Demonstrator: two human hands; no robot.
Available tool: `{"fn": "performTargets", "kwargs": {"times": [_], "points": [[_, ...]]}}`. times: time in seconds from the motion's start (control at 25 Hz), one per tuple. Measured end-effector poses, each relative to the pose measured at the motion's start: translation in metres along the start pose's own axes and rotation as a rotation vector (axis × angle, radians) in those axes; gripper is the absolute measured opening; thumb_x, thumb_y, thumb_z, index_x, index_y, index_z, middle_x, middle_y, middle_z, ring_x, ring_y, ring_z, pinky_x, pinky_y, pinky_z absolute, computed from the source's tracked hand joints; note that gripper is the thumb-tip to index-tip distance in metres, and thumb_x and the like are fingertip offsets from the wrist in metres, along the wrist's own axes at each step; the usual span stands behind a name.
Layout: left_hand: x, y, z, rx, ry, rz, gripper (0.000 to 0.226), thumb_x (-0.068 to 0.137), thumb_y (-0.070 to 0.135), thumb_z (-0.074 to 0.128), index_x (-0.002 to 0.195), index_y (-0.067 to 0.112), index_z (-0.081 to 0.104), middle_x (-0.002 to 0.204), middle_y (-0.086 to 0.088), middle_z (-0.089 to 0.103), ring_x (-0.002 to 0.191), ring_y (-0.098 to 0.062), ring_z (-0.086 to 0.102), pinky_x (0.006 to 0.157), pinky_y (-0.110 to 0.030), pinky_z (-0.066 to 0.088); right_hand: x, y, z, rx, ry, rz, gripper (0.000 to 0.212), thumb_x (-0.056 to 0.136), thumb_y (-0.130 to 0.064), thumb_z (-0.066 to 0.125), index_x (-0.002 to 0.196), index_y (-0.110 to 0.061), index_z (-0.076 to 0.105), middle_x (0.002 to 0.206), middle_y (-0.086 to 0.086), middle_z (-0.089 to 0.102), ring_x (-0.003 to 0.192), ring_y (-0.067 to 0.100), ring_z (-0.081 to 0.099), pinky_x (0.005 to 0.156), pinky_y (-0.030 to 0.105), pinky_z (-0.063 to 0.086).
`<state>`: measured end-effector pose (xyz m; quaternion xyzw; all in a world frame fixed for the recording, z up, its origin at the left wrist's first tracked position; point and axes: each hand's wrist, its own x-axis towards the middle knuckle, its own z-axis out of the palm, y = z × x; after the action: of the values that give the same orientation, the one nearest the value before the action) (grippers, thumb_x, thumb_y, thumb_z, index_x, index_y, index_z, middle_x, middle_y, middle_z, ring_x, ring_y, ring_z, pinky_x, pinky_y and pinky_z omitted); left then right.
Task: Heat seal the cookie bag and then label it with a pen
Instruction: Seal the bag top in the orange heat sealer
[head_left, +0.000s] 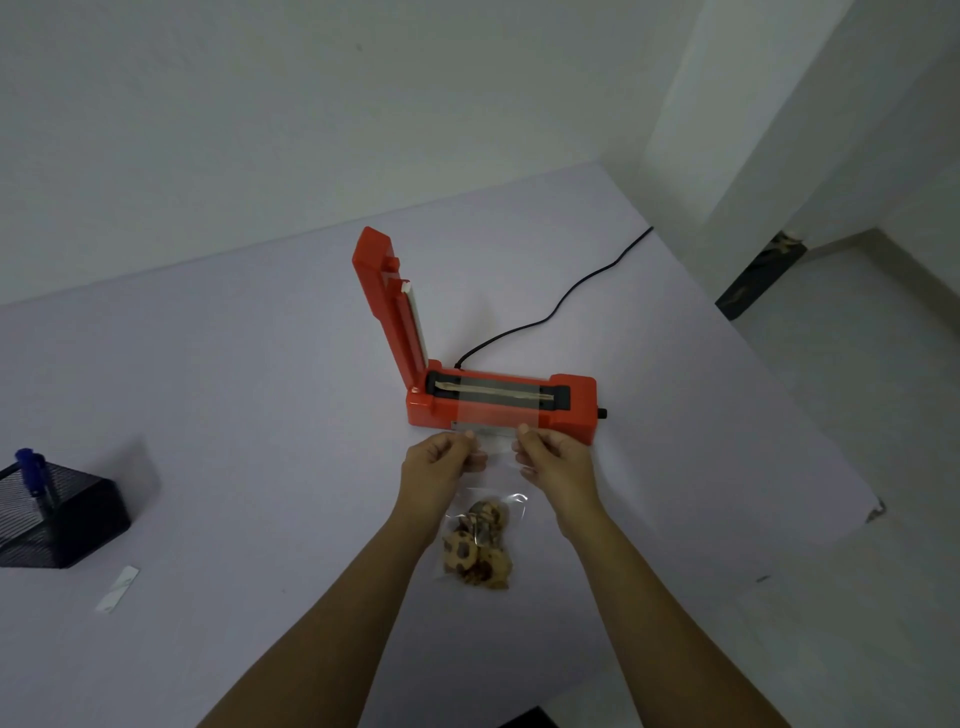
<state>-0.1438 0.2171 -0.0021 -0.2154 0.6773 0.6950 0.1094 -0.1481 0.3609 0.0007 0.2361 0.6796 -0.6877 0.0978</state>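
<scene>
While hands (496, 457) pinch its top, cookie bag (480, 545) beneath, sealer (498, 402) beyond

The light is dim, flat and bluish, and my arms cast only faint shadows on the table (234, 395). Wide-angle bending curves the edges; details look soft.

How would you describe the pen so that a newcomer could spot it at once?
Start from the red heat sealer in the middle of the table and look far to its left, at the black mesh holder near the picture's edge. The pen stands in it, the only blue thing in view.
</scene>
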Motion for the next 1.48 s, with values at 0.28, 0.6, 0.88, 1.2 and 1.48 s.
{"fn": "performTargets", "kwargs": {"times": [0.28,0.6,0.88,1.2,1.48], "points": [[0.004,-0.003,0.004,-0.044,0.027,-0.040,0.023,0.091,0.017,0.056,0.083,0.000,0.070,0.077,-0.012,0.070,0.073,-0.021,0.066,0.078,-0.033,0.055,0.001,0.007,-0.007,-0.090,-0.005,-0.003,0.006,0.086,-0.022,0.064,0.082,-0.020,0.067,0.082,0.000,0.069,0.081,0.018,0.065,0.076,0.030,0.053],[0.001,-0.005,0.003,-0.065,-0.013,-0.054,0.021,0.090,0.019,0.056,0.085,0.004,0.070,0.081,-0.012,0.071,0.076,-0.021,0.065,0.077,-0.031,0.054,0.005,0.003,-0.008,-0.153,0.034,-0.038,0.015,0.083,-0.017,0.064,0.069,-0.018,0.067,0.071,0.000,0.067,0.069,0.014,0.062,0.076,0.034,0.054],[0.002,-0.008,0.000,-0.041,0.020,-0.076,0.022,0.091,0.017,0.055,0.083,0.003,0.070,0.080,-0.013,0.072,0.076,-0.022,0.066,0.079,-0.035,0.054,-0.001,0.001,-0.006,-0.056,-0.002,0.043,0.010,0.085,-0.018,0.064,0.075,-0.020,0.066,0.079,0.002,0.068,0.076,0.016,0.063,0.075,0.028,0.054],[-0.001,-0.010,-0.006,-0.052,-0.003,-0.060,0.020,0.089,0.017,0.057,0.083,0.004,0.070,0.082,-0.014,0.071,0.078,-0.024,0.065,0.081,-0.036,0.053,-0.006,-0.002,-0.003,-0.054,-0.005,0.063,0.012,0.086,-0.017,0.064,0.075,-0.019,0.066,0.078,0.002,0.067,0.073,0.015,0.062,0.074,0.028,0.053],[0.001,-0.014,-0.012,-0.028,0.000,-0.064,0.018,0.089,0.016,0.058,0.085,0.003,0.070,0.081,-0.013,0.071,0.078,-0.025,0.065,0.081,-0.038,0.055,-0.007,-0.003,0.001,-0.069,-0.006,0.070,0.012,0.086,-0.016,0.063,0.075,-0.018,0.066,0.078,0.001,0.067,0.075,0.016,0.062,0.074,0.027,0.053]]}}
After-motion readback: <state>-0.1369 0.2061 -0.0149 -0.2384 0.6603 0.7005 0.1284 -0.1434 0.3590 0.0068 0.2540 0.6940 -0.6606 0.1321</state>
